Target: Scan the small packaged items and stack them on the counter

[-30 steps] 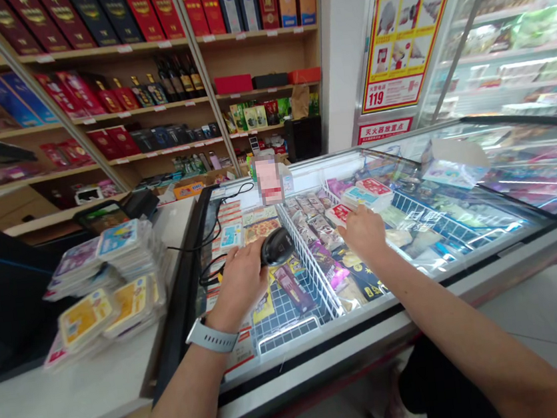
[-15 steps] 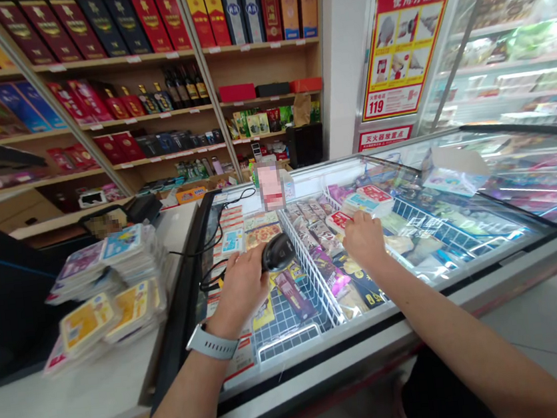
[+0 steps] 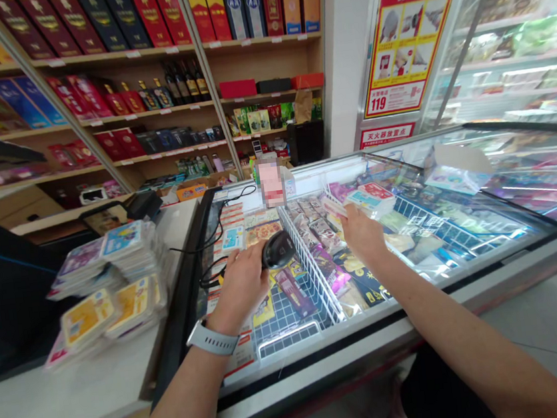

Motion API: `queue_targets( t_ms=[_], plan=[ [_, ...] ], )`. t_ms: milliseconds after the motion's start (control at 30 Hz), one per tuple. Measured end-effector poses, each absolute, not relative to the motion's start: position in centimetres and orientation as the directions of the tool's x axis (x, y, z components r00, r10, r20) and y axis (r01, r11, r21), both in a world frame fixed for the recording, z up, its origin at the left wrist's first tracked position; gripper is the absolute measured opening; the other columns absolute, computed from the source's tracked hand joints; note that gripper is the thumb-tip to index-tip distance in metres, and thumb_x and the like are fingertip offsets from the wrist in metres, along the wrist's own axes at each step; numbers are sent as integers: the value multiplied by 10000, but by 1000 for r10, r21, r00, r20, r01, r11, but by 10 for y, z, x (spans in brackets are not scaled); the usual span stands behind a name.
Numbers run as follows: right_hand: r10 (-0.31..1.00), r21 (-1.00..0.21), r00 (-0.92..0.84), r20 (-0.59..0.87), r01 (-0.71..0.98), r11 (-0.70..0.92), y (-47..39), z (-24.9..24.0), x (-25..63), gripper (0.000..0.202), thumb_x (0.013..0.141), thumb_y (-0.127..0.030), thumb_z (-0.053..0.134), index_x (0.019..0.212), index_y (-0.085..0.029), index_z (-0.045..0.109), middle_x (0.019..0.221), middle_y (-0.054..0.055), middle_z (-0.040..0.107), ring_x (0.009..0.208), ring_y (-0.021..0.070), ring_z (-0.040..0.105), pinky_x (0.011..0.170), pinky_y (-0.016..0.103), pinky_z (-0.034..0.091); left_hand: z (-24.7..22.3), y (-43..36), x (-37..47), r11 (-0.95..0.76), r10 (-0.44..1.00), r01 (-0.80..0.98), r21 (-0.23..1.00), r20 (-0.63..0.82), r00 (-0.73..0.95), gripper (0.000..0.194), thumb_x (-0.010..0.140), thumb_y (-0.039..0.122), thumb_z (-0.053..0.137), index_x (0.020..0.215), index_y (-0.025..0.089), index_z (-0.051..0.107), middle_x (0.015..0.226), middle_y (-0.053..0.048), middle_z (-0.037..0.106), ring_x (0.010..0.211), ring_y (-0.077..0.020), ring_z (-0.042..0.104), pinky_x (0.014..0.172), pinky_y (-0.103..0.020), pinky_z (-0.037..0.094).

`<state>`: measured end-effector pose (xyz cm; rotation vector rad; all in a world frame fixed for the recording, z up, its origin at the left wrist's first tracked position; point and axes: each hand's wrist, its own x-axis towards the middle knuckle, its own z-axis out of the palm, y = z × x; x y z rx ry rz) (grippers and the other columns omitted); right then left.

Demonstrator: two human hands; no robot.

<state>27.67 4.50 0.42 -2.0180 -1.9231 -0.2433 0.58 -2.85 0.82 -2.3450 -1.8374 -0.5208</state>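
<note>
My left hand point(image 3: 245, 273), with a grey watch band at the wrist, is wrapped round a black barcode scanner point(image 3: 278, 249) above the freezer's glass top. The scanner's head points right, towards my other hand. My right hand point(image 3: 363, 231) is closed on a flat plastic pack point(image 3: 334, 206), tilted so that its edge shows. Just beyond that hand lies a stack of similar packs point(image 3: 372, 198) with red and blue labels. A single blue-labelled pack point(image 3: 232, 240) rests on the glass to the left of the scanner.
Several piled packs point(image 3: 124, 246) with blue, purple and yellow labels stand on the counter point(image 3: 93, 398) at left. A black cable point(image 3: 218, 232) runs over the freezer's left edge. Wire baskets point(image 3: 320, 285) of frozen goods show through the glass. An open white box point(image 3: 457, 168) sits farther right.
The pack in my right hand has tipped from showing its red label to showing its edge, and moved slightly up and left. My left hand and the scanner have hardly moved.
</note>
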Motion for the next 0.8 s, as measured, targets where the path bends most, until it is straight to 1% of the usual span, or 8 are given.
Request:
queue_targets(
  t_ms=[167, 333, 500, 567, 700, 800],
  plan=[
    [899, -301, 38, 435, 948, 106, 52, 0, 280, 266, 1018, -259, 425, 1225, -126, 527, 1047, 158, 719, 939, 272, 703, 771, 324, 479, 8, -28, 5, -265, 914, 958, 110, 346, 213, 531, 861, 109, 524, 1390, 156, 521, 1359, -151, 693, 1265, -287, 652, 1172, -482, 396],
    [874, -374, 39, 485, 912, 167, 58, -8, 286, 318, 935, -232, 516, 1242, -149, 519, 1073, 136, 722, 935, 269, 686, 795, 327, 479, 6, -28, 4, -269, 912, 958, 105, 347, 218, 523, 867, 111, 519, 1388, 146, 522, 1352, -155, 696, 1263, -288, 652, 1164, -481, 396],
    [848, -389, -8, 529, 886, 251, 59, -7, 288, 254, 904, -241, 534, 1131, -151, 604, 1049, 125, 706, 951, 256, 652, 865, 337, 481, 8, -28, 5, -268, 914, 956, 121, 345, 212, 526, 869, 113, 520, 1392, 169, 522, 1373, -137, 689, 1274, -281, 646, 1161, -467, 399],
    [823, -390, -23, 567, 873, 293, 58, -6, 288, 272, 908, -233, 509, 1131, -136, 630, 1079, 139, 694, 968, 253, 640, 906, 348, 481, 9, -29, 6, -262, 916, 957, 121, 343, 207, 526, 870, 113, 519, 1393, 166, 522, 1370, -137, 691, 1269, -281, 649, 1157, -463, 403],
    [736, -362, -29, 676, 857, 366, 59, -6, 291, 391, 967, -257, 422, 1286, -127, 607, 1141, 164, 681, 1056, 276, 625, 984, 396, 478, 9, -28, 6, -261, 916, 960, 99, 339, 214, 532, 864, 105, 517, 1394, 145, 522, 1356, -143, 697, 1249, -285, 660, 1152, -462, 408],
    [675, -341, -45, 736, 837, 428, 62, -12, 292, 432, 993, -302, 411, 1373, -154, 552, 1159, 164, 687, 1048, 294, 638, 962, 432, 503, 8, -27, 5, -263, 911, 961, 84, 348, 219, 535, 862, 113, 528, 1396, 141, 522, 1338, -143, 705, 1242, -290, 662, 1139, -460, 422]
  ],
)
